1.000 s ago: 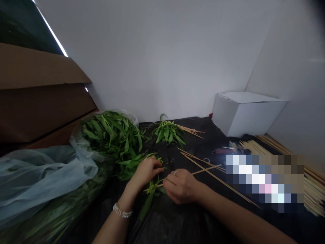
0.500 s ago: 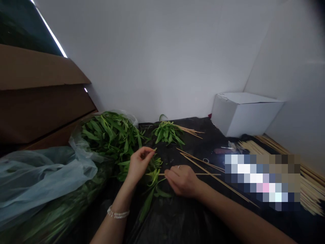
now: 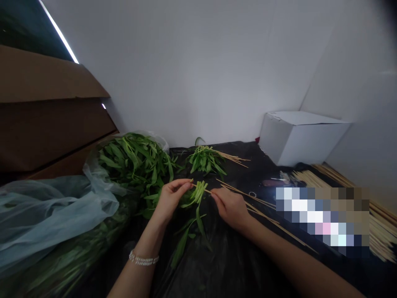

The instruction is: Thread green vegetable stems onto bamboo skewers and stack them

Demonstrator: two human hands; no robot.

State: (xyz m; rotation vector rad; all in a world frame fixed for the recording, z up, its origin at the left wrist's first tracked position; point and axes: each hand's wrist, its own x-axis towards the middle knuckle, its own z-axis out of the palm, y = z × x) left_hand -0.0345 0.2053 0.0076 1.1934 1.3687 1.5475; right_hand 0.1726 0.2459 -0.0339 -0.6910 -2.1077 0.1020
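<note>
My right hand [image 3: 231, 205] is closed round a thin bamboo skewer [image 3: 208, 191], which runs left from its fingertips. Several cut green stems [image 3: 199, 191] sit side by side on the skewer, their leaves hanging below. At the skewer's left end, thumb and forefinger of my left hand [image 3: 175, 193] pinch a short piece of leafy green stem [image 3: 191, 181]. Loose leafy sprigs [image 3: 182, 244] lie on the black plastic sheet [image 3: 217, 265] just below. Beyond my hands rests a bunch of filled skewers [image 3: 206, 160], leaves to the left and bare sticks to the right.
An open plastic bag [image 3: 93, 163] heaped with leafy greens [image 3: 133, 161] stands at left, beside another bluish bag [image 3: 56, 217]. Loose skewers [image 3: 263, 215] lie right of my hands. Further right are more sticks [image 3: 381, 231], a dark-handled tool [image 3: 270, 183] and a white box [image 3: 305, 138].
Both hands have come up slightly and closer together at the skewer's left end. The skewer has lifted with the right hand, and the stems on it now stand in a tidy row.
</note>
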